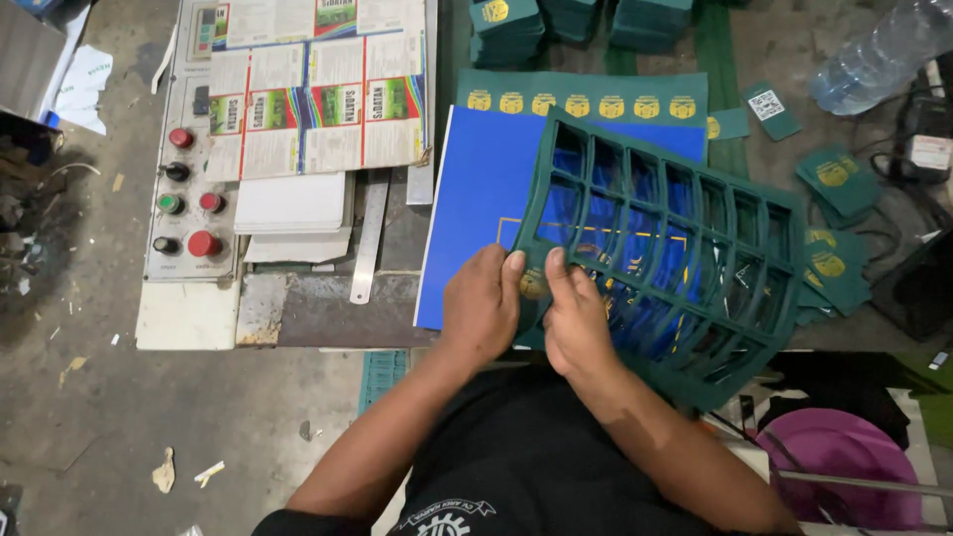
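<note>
A dark green card sheet [754, 223] with several rectangular cut-outs, a leftover lattice, is held up over a blue sheet [475, 213] on the work surface. My left hand [481, 303] grips the lattice's near left corner. Close beside it, my right hand [574, 318] pinches a small green cut piece with a gold emblem still in the lattice. Green printed sheets with gold emblems [586, 99] lie beyond the blue sheet.
A control panel with red, green and black buttons [189, 194] is at left, with printed card sheets [318, 89] and a metal ruler [369, 238] beside it. Loose green tags [834, 184] and stacks [506, 30] lie at right and top. A plastic bottle [874, 55], purple tub [844, 467].
</note>
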